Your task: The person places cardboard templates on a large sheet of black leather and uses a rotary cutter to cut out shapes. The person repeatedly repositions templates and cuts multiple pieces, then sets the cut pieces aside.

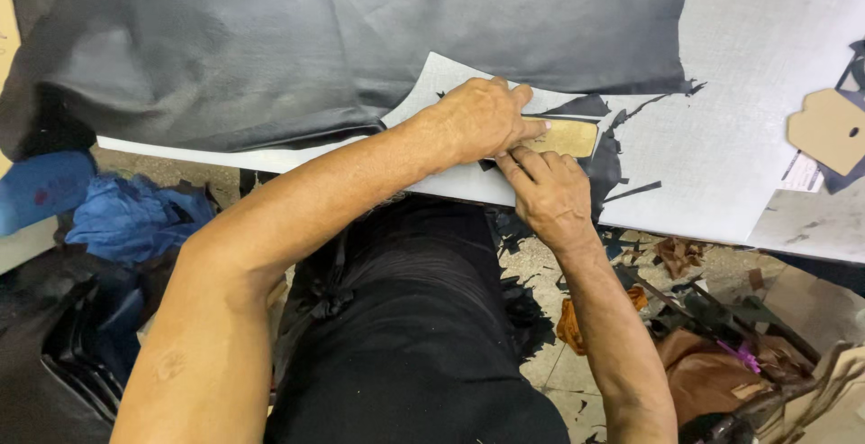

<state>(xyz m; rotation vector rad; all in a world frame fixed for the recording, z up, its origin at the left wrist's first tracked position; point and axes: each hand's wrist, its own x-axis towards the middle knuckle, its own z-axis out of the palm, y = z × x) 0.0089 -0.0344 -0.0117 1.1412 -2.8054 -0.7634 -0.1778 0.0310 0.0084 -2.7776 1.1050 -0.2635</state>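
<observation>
That big black leather sheet (342, 38) is draped over the white cutting table (739, 164), and if it drags or the table gets bumped, the small tan template (569, 137) near the front edge could slide. The left hand (482, 119) presses it flat, fingers together. The right hand (550, 193) sits right beside it, fingers curled as if pinching something hidden, probably a blade, so a slip looks likely to nick those fingertips.
</observation>
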